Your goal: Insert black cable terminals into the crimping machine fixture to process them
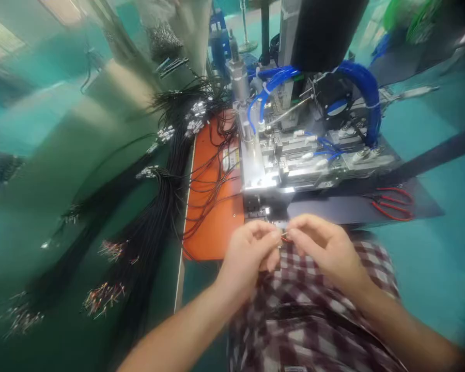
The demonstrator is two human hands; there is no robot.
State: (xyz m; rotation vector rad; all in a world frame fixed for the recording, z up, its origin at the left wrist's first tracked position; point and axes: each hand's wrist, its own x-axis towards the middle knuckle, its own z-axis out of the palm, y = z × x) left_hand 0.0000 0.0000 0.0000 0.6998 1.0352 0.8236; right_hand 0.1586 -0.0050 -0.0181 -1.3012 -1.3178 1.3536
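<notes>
At the green bench (42, 217) before one machine (294, 155), left hand (250, 250) and right hand (321, 245) together pinch one thin wire (284, 236).

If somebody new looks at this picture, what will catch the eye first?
Low in the middle, the left hand and right hand pinch a small wire piece together. Just behind stands a metal machine with blue hoses; bundles of black cables spread to its left, partly over an orange mat.
</notes>
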